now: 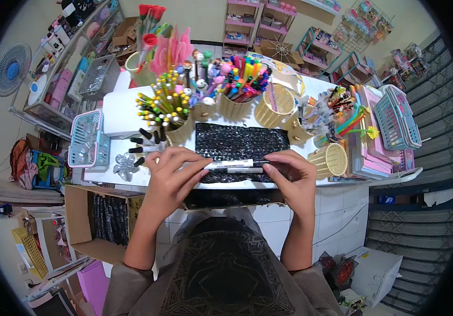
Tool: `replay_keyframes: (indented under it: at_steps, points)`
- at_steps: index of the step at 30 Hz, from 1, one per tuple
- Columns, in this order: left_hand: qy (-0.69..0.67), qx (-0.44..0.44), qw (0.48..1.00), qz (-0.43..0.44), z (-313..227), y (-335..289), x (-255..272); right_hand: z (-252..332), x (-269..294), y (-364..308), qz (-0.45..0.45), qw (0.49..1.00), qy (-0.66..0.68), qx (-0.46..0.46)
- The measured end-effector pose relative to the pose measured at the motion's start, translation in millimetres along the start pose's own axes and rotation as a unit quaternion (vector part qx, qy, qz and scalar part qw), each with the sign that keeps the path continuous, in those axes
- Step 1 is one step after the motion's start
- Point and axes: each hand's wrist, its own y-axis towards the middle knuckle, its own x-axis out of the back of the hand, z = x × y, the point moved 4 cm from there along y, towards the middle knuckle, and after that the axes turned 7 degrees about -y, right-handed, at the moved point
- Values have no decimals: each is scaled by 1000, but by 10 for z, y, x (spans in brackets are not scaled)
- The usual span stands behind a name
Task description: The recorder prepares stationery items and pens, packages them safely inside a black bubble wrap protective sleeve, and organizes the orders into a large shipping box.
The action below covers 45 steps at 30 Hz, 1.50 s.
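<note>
Markers [230, 164], two, white-bodied, over black bubble wrap [242, 138] on the white surface [118, 146]. Left hand [172, 171], pinching left end; right hand [297, 176], apart from it, pinching right end. Far: woven basket [269, 117].

Extends the bare left forearm [150, 226] and right forearm [298, 239] from grey sleeves [125, 288] toward the near edge of the table [117, 147]. Slants the left forearm slightly inward and runs the right one more nearly straight toward the table. Holds the left hand [169, 171] and the right hand [299, 178] over the table's near part, facing each other across a gap and roughly level. Pinches with the left thumb and index finger, with bent knuckles. Pinches likewise with the right thumb [278, 180] and index finger, above the table's near part.
</note>
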Motion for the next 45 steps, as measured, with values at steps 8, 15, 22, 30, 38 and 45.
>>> replay_keyframes:
  at_steps: [8,15,22,30,38,45]
  points:
    - [-35,45,997,48,-85,-4,-613,-401,308,-46,-1,986,-166,5]
    - [10,86,995,56,-69,-72,-805,-700,326,-32,21,980,-195,30]
    - [-29,123,991,44,-53,-122,-917,-733,339,17,40,974,-214,55]
    - [-14,101,994,26,-17,-125,-900,-707,285,18,40,970,-229,71]
    - [-27,67,997,-40,-191,-233,-503,-323,31,3,19,968,-231,99]
    - [24,60,987,-149,-92,-498,320,184,-715,68,81,957,-217,177]
